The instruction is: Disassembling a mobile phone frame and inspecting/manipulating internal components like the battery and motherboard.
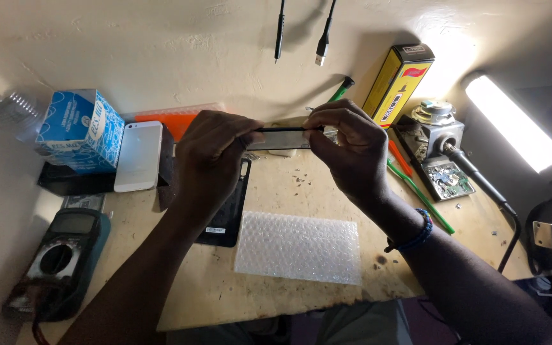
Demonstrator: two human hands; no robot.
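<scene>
Spreading under everything is the worn, pale table (pixel 276 287), its surface stained and scattered with small specks, pushed against a cream wall. On its near middle lies a sheet of bubble wrap (pixel 298 246), flat and rectangular, and just left of that a dark phone panel (pixel 228 217) lies partly under the left forearm. At the far left edge sits a dark multimeter (pixel 59 259), with a blue patterned carton (pixel 81 128) behind it and a white phone (pixel 138 155) leaning face down beside the carton. On the right a yellow box (pixel 396 80) stands tilted against the wall, near a small metal device (pixel 439 131) and a bare circuit board (pixel 450 179); a bright strip lamp (pixel 515 121) glows at the far right. A green stick (pixel 420 198) lies slantwise past the right wrist. Above the table's middle, the two hands meet over a thin dark strip (pixel 282 129) — seen edge-on, held level and lifted clear of the table. The left hand (pixel 209 153) pinches its left end between thumb and curled fingers; the right hand (pixel 349 147) grips the right end the same way, fingers closed round it. The strip spans the gap between both hands — what kind of part it is cannot be told from this angle.
</scene>
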